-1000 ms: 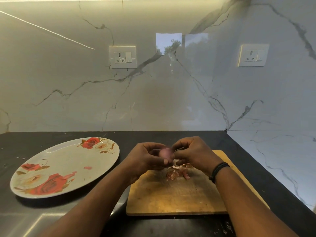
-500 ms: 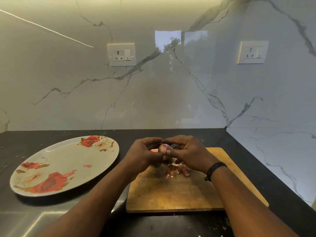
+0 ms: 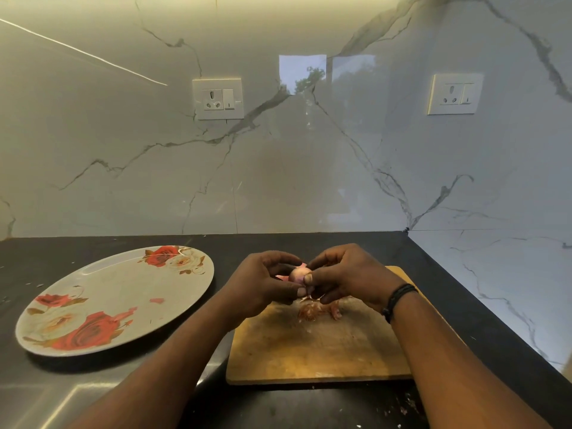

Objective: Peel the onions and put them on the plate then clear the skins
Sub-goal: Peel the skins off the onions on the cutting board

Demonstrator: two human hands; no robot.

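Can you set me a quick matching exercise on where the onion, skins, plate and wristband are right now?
Things:
1. onion
2. skins
3. plate
4. wristband

Places:
A. on the counter, left of the cutting board
B. lying on the cutting board
C. on the right arm
D. held between both hands, above the board

Pairs: 1-D, 2-B, 3-A, 4-C

Two bare forearms, no sleeves in view. Black corded wristband [image 3: 398,300] of several thin strands around the right wrist, just behind the right hand [image 3: 349,275]. Left hand [image 3: 263,283] and wrist without any band. Short, pale fingernails.
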